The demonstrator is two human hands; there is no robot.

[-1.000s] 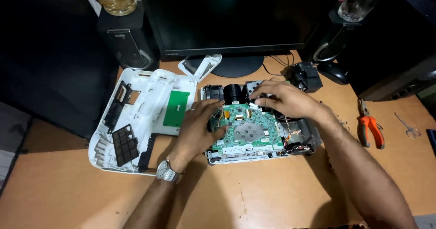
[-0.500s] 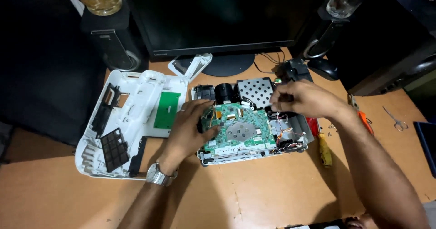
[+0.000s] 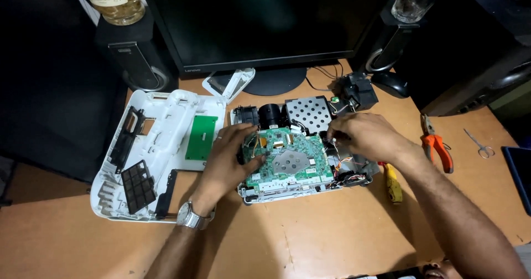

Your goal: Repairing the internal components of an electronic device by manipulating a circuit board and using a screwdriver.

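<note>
1. On the wooden desk (image 3: 310,240), just before the monitor stand (image 3: 276,82), we have the opened device (image 3: 298,157), with its green board (image 3: 290,160) facing up so the parts are within reach.
2. Our left hand (image 3: 229,157) lies flat and spread on the board's left edge, fingers narrow together; it seems to steady the unit and grips nothing.
3. Our right hand (image 3: 362,137) curls over the right rear corner, fingertips pinched among thin coloured wires (image 3: 354,168); we cannot tell whether it holds one.
4. Beside the device on the left, the white cover (image 3: 160,146) lies inside-up, a moulded plastic shell with a small green card (image 3: 201,137) and a black grille (image 3: 137,185).
5. The perforated metal plate (image 3: 308,113) and black lens barrel (image 3: 271,114) sit behind the board; both look rigid, one dull, one glossy.
6. Orange pliers (image 3: 434,146) and a yellow tool (image 3: 393,184) rest to the right, near our forearm.
</note>
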